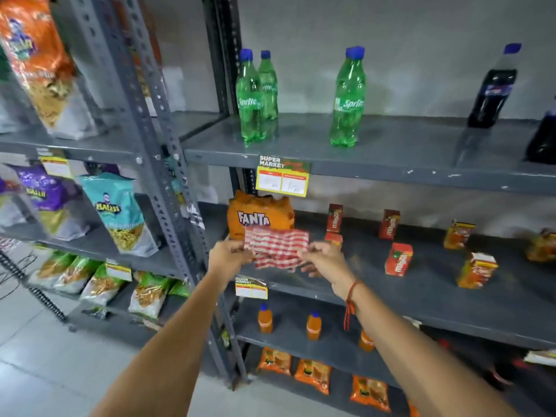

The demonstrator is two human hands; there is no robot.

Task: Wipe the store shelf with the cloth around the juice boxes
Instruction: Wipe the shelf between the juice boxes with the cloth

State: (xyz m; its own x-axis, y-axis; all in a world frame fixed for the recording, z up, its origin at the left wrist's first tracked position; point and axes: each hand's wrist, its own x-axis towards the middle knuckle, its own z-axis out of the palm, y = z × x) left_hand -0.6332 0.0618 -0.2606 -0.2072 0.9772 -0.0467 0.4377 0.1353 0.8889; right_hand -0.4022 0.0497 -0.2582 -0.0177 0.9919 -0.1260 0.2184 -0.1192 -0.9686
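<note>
A red-and-white checked cloth hangs stretched between my two hands in front of the grey middle shelf. My left hand pinches its left edge and my right hand pinches its right edge. Several small juice boxes stand spread over that shelf: red ones and orange ones. One more red box is partly hidden behind the cloth. The cloth is held just above the shelf's front left part, not touching it as far as I can tell.
An orange Fanta pack sits at the shelf's left end behind the cloth. Green Sprite bottles and dark cola bottles stand on the shelf above. Orange drink bottles fill the shelf below. Snack bags crowd the left rack.
</note>
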